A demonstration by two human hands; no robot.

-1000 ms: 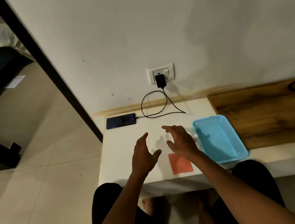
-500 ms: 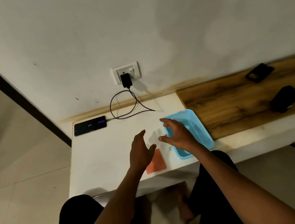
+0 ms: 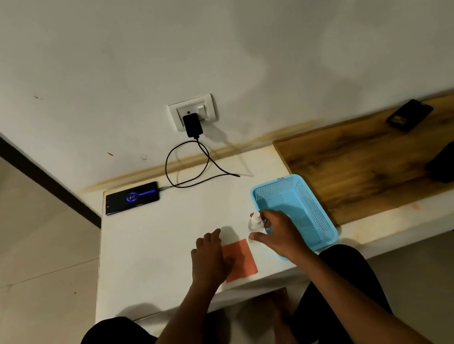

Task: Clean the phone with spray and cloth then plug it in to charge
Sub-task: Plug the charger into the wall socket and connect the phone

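my right hand point(image 3: 282, 236) grasps one small clear spray bottle point(image 3: 254, 224), thumb and fingers curled round it, just beside the blue perforated plastic basket point(image 3: 314, 211). my left hand point(image 3: 209, 258) lies released, fingers relaxed, on one flat square orange cloth point(image 3: 242, 257). one phone point(image 3: 131, 198), glossy black slab, screen lit, lies at the white table's point(image 3: 148, 246) far left corner, cable point(image 3: 189, 172) attached, running to one black charger point(image 3: 192, 125) in the wall socket point(image 3: 192, 111). two dark objects sit on the wood-grain board point(image 3: 370, 164).
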